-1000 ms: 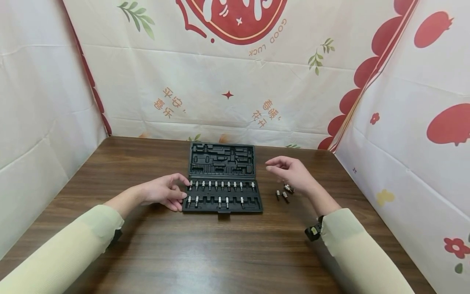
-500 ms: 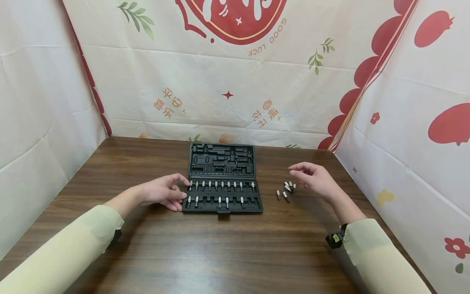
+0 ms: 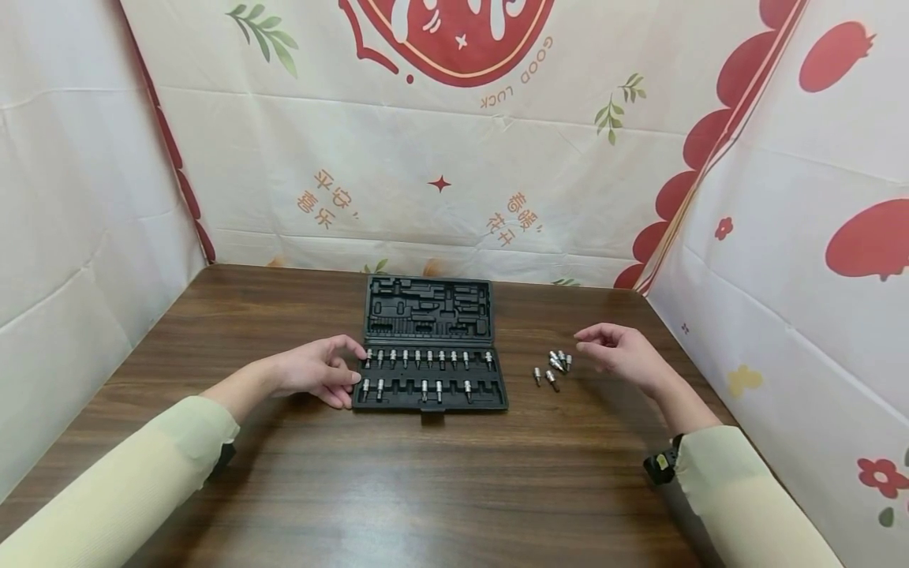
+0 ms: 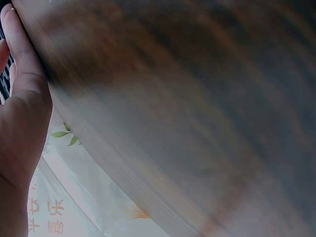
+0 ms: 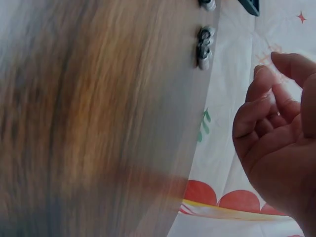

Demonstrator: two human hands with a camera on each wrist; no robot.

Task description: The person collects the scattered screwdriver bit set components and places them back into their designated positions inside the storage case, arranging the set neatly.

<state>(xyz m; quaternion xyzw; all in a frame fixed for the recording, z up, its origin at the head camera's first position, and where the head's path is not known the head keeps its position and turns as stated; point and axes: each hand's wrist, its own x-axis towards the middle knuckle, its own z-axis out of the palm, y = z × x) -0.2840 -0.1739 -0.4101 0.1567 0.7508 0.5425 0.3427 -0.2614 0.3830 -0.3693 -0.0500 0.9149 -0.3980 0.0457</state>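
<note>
An open black bit case (image 3: pixel 429 371) lies flat on the brown wooden table (image 3: pixel 426 489), and everything else sits around it. Its near half holds two rows of small silver bits (image 3: pixel 417 359) standing in their slots (the front row has several vacant slots), while its far half, the lid, shows only moulded recesses. The left hand (image 3: pixel 318 371) rests on the table against the case's left edge, fingers gently curved and touching the corner of the near half, gripping nothing. To the right of the case, near but apart from it, a small cluster of loose bits (image 3: pixel 554 368) lies on the wood. The right hand (image 3: pixel 619 355) hovers just to the right of that cluster, not touching it, fingers loosely curled and relaxed with nothing between them; the right wrist view shows the same slack, empty palm. Behind the case hangs a cream backdrop (image 3: pixel 454 142) printed with red shapes.
</note>
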